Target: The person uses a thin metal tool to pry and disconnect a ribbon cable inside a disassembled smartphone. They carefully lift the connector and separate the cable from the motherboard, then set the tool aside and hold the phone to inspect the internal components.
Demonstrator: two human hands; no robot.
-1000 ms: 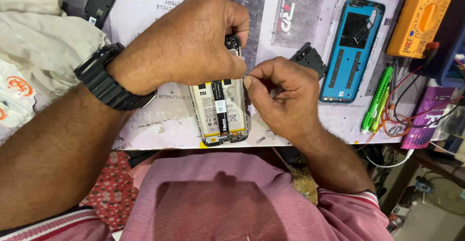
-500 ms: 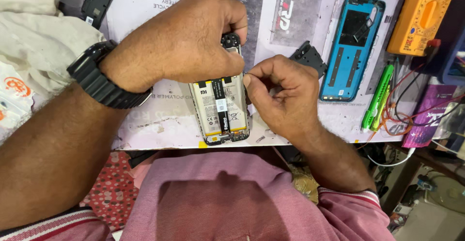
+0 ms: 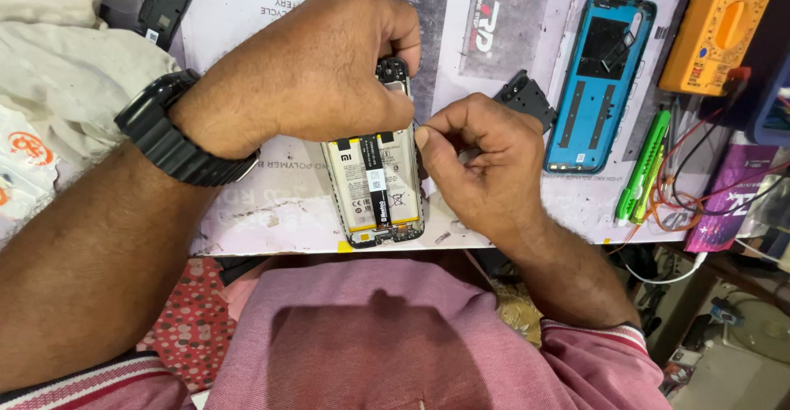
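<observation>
Phone (image 3: 374, 188), opened with its back off, lies face down near the front edge of the work mat (image 3: 271, 204), its pale battery (image 3: 362, 181) and a black flex strip exposed. Compared with 1 second ago almost nothing has shifted: the phone sits in the same spot, and both hands have stayed at its upper half, so the work looks like fine, slow handling at one point rather than a move to a new place.

The left hand (image 3: 321, 72), with a black watch (image 3: 177, 134) at the wrist, curls down over the top of the phone, fingers closed on its upper end by the camera block. The right hand (image 3: 485, 163) rests against the phone's right edge, thumb and forefinger pinched tight together; whether they grip a small part or tool cannot be told.

Farther back, 1 blue rear cover (image 3: 601, 81) lies open side up like a shallow tray, holding nothing loose. A small black part (image 3: 527, 97) lies beside it, a green tool (image 3: 642, 167) further right, and an orange multimeter (image 3: 720, 27) at the far corner.
</observation>
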